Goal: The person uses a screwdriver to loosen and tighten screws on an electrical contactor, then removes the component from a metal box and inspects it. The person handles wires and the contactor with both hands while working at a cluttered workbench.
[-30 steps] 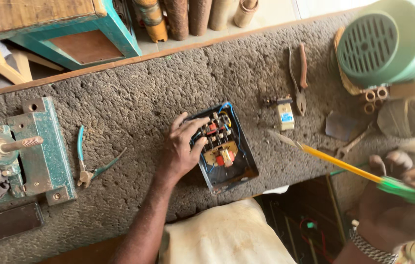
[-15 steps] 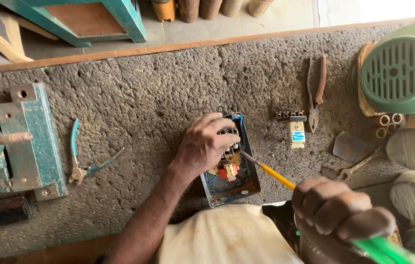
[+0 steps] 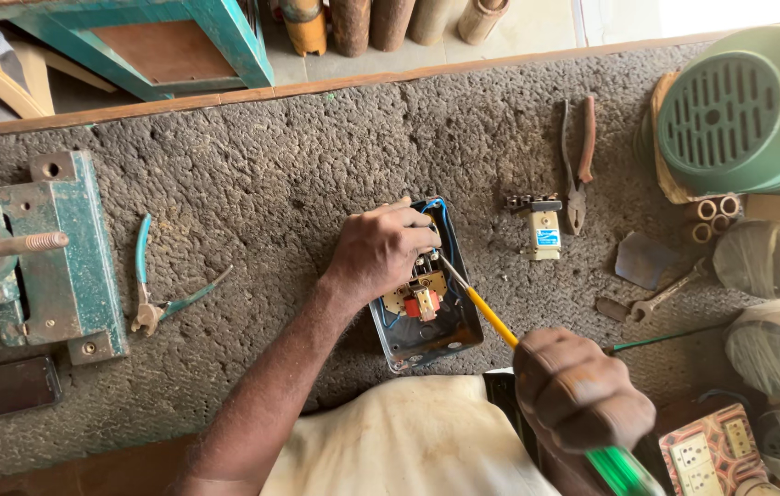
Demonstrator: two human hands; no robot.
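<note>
Screwdriver (image 3: 486, 312), yellow-shafted with a green handle, sits clenched in my right hand (image 3: 583, 390), nearest to me at the surface's (image 3: 316, 147) near edge. Its long axis runs up and left from that fist, and the tip reaches into the open switch box (image 3: 426, 312) just beyond. My left hand (image 3: 381, 250) is the nearer one to the box, curled over its far-left part and pinning it. Farther off lie pliers (image 3: 576, 165), well apart.

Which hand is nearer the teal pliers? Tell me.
Left. The left hand rests on the open switch box, just right of the teal pliers. The right hand grips a screwdriver, farther right.
</note>
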